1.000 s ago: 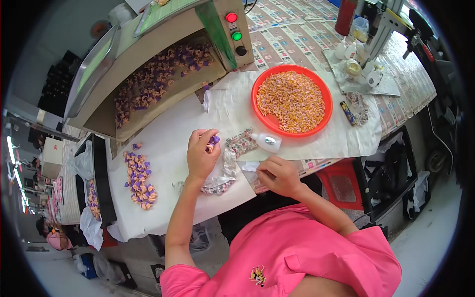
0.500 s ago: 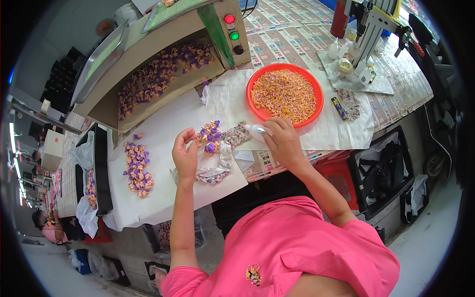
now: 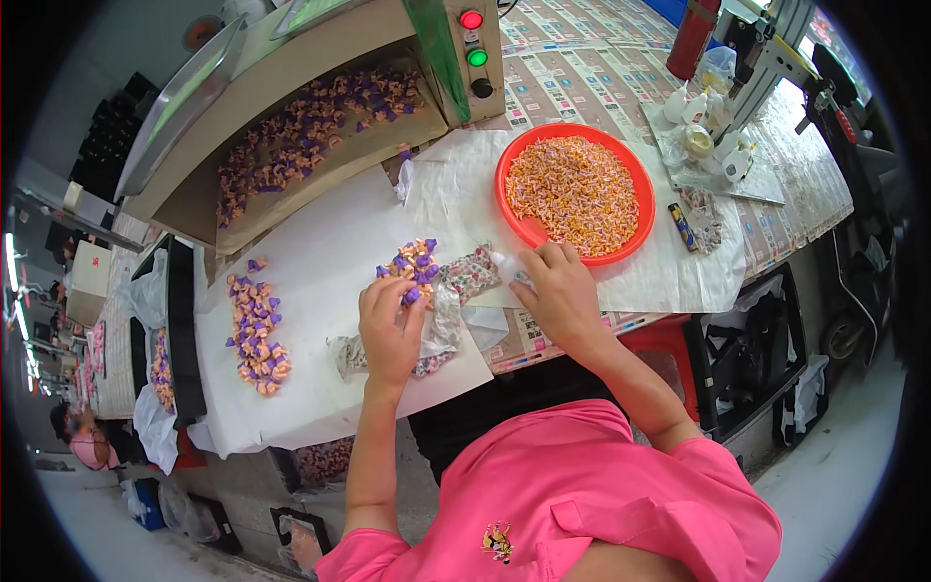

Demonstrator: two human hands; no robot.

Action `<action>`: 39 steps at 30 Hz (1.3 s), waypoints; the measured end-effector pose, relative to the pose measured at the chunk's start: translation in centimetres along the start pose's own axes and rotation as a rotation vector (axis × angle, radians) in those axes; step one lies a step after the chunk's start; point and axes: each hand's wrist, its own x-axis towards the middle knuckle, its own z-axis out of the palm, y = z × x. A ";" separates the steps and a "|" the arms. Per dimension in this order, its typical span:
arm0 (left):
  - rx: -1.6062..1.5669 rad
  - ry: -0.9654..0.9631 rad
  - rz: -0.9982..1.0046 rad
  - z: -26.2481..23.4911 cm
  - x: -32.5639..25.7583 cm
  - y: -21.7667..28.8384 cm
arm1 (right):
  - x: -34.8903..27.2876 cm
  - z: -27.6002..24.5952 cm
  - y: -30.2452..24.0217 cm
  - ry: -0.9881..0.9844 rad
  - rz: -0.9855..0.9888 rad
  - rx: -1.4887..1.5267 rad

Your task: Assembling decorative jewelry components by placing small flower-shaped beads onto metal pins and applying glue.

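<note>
My left hand (image 3: 391,325) pinches a small purple piece (image 3: 412,294) at the near edge of a little heap of purple and orange pieces (image 3: 411,261) on the white paper (image 3: 320,252). My right hand (image 3: 560,294) holds a small white bottle (image 3: 508,269), its tip pointing left toward that heap. A crumpled clear plastic bag (image 3: 444,325) lies between the two hands. Just beyond my right hand stands a round red basin (image 3: 521,228) full of small orange and white pieces.
A longer pile of purple and orange pieces (image 3: 254,324) lies on the paper at the left. Behind it a metal machine chute (image 3: 301,145) holds several more, under a panel with red and green buttons (image 3: 473,39). Small bottles and a clear bag (image 3: 706,121) stand at the right.
My left hand has moved right to the little heap and now pinches a purple piece. My right hand moved up with the bottle toward the basin's rim. The camera view shifted closer.
</note>
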 end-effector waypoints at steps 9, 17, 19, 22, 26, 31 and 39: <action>-0.762 0.028 -0.449 -1.4 0.5 -1.8 | 1.3 3.4 -1.1 -0.071 0.160 0.199; -1.226 -0.075 -0.690 0.1 0.0 -1.2 | 1.3 3.7 -0.7 -0.054 0.312 0.790; -1.365 -0.046 -0.805 0.7 -0.4 -1.1 | 1.7 2.4 -1.2 -0.138 0.529 1.150; -1.331 -0.033 -0.859 2.1 -0.6 -1.2 | 1.1 1.9 -0.9 -0.098 0.626 1.292; -1.320 -0.064 -0.809 3.6 -0.7 -1.3 | 0.6 1.6 -1.0 -0.037 0.545 1.309; -1.264 -0.086 -0.798 5.3 -1.2 -1.5 | 0.4 2.0 -0.6 0.154 0.130 0.880; -1.228 -0.092 -0.760 6.2 -1.5 -1.8 | 0.2 2.0 -0.6 0.109 0.019 0.609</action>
